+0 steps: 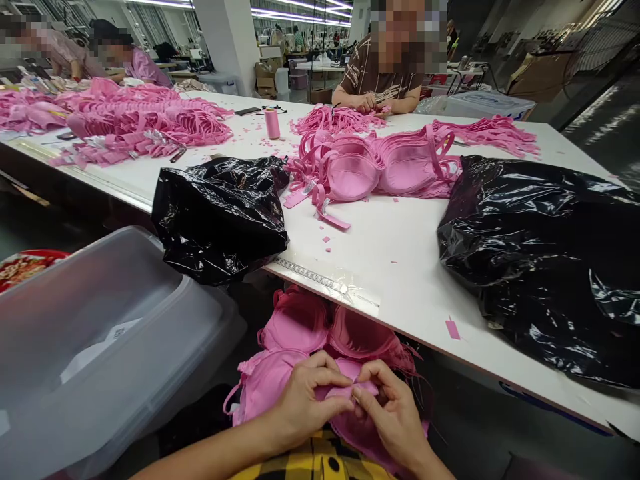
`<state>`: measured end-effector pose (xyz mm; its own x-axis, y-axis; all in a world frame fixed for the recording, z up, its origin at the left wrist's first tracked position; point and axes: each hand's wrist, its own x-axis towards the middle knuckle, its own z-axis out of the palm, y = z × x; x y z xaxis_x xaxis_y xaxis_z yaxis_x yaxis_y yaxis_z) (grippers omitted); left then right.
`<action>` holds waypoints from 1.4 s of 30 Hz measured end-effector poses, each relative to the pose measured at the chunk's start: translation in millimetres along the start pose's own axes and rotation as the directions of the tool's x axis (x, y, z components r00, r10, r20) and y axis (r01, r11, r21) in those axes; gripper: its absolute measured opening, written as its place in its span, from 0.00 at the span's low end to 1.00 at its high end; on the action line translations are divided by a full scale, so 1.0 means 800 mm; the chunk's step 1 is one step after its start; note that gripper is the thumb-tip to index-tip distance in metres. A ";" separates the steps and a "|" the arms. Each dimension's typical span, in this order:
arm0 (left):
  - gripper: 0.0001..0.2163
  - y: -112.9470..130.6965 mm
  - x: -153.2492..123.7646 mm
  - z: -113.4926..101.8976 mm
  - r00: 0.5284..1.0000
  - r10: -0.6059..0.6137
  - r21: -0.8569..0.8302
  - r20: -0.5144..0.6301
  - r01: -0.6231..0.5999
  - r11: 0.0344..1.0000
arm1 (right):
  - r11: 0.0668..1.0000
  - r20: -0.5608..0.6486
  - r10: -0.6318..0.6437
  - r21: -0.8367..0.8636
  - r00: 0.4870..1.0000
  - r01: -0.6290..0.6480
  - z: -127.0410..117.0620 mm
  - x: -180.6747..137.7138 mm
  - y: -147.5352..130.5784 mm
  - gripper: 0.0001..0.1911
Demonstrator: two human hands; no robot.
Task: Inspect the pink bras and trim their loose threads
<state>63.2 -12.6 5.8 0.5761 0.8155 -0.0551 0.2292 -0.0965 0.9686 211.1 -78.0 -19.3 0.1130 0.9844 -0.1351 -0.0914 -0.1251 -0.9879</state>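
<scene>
Below the table's front edge, a stack of pink bras (300,327) rests on my lap. My left hand (305,400) and my right hand (393,417) meet over the nearest pink bra (265,383). Both hands pinch a fold of its pink fabric (357,388) between thumb and fingers. What the fingertips work on is too small to make out.
A white table (390,267) carries a taped measuring strip (320,277), two black plastic bags (223,213) (550,260), more pink bras (370,170), strap piles (140,120) and a thread spool (273,123). A grey plastic bin (100,340) stands left. A person (385,73) works across the table.
</scene>
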 end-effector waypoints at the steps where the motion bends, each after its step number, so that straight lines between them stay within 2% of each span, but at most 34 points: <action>1: 0.06 -0.001 -0.001 0.001 0.999 0.042 0.032 0.005 -0.043 0.999 | 0.999 0.009 0.026 0.031 1.000 -0.026 0.000 0.001 -0.001 0.09; 5: 0.07 -0.004 -0.001 0.004 0.976 0.210 0.129 -0.052 -0.202 0.971 | 0.963 -0.002 0.122 0.244 0.993 -0.118 0.002 0.009 -0.001 0.13; 9: 0.05 -0.004 0.007 0.000 0.920 0.330 0.169 -0.214 -0.298 0.940 | 0.849 -0.040 0.282 0.475 0.959 -0.230 0.005 0.018 0.002 0.23; 12: 0.04 -0.006 0.013 0.000 0.877 0.328 0.184 -0.351 -0.279 0.942 | 0.853 -0.037 0.330 0.440 0.943 -0.281 0.014 0.020 0.002 0.20; 15: 0.04 -0.013 0.017 0.006 0.834 0.369 0.239 -0.410 -0.293 0.926 | 0.936 -0.095 0.233 0.290 0.968 -0.197 0.027 0.024 0.000 0.18; 19: 0.06 -0.024 0.013 0.013 0.770 0.505 0.384 -0.390 -0.363 0.849 | 0.983 -0.169 0.107 0.164 0.980 -0.080 0.041 0.030 0.002 0.20; 24: 0.11 -0.027 -0.002 0.010 0.767 0.573 0.530 -0.290 -0.369 0.763 | 0.978 -0.087 0.123 0.178 0.989 -0.106 0.048 0.027 0.006 0.24; 28: 0.14 -0.024 -0.008 0.012 0.713 0.671 0.612 -0.202 -0.443 0.655 | 0.978 -0.037 0.112 0.182 0.993 -0.104 0.047 0.022 0.005 0.25; 33: 0.15 -0.025 -0.007 0.015 0.642 0.746 0.662 -0.176 -0.484 0.572 | 0.977 0.008 0.061 0.207 0.998 -0.061 0.041 0.023 -0.003 0.25; 38: 0.14 -0.029 -0.005 0.015 0.623 0.760 0.713 -0.186 -0.447 0.540 | 0.980 -0.009 0.017 0.200 1.000 -0.015 0.044 0.026 -0.003 0.23; 42: 0.14 -0.033 -0.003 0.015 0.645 0.752 0.703 -0.138 -0.471 0.533 | 0.997 -0.137 -0.071 -0.044 0.988 0.065 0.042 0.037 0.015 0.25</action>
<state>65.4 -18.6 -23.0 0.4356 0.5323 0.7259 0.4026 -0.8365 0.3717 179.8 -45.9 -33.0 0.2536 0.9645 -0.0741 -0.0399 -0.0661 -0.9970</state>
